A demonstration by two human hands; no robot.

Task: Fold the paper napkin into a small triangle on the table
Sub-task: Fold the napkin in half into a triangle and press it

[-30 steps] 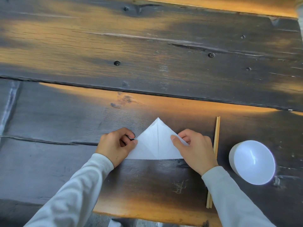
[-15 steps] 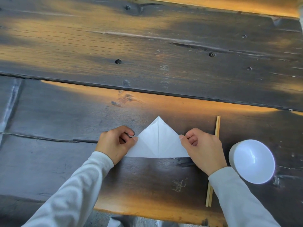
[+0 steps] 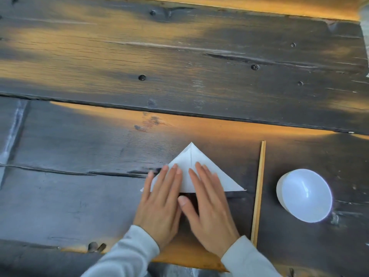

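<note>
A white paper napkin (image 3: 192, 159) lies on the dark wooden table (image 3: 79, 186) as a flat triangle, apex pointing away from me, with a crease down its middle. My left hand (image 3: 161, 200) rests flat on its left half, fingers stretched out and apart. My right hand (image 3: 207, 202) lies flat on the middle and right part, palm down, thumb off the near edge. Neither hand grips anything. The napkin's right corner sticks out past my right hand; much of its near edge is hidden under my palms.
A pair of wooden chopsticks (image 3: 259, 186) lies lengthwise just right of the napkin. A white bowl (image 3: 304, 194) stands further right. The table's near edge runs just below my wrists. A gap between planks crosses the table beyond the napkin.
Both hands were curled at the napkin's left and right corners; now they lie flat and open on top of it, close together near the middle. The napkin stays in place.
</note>
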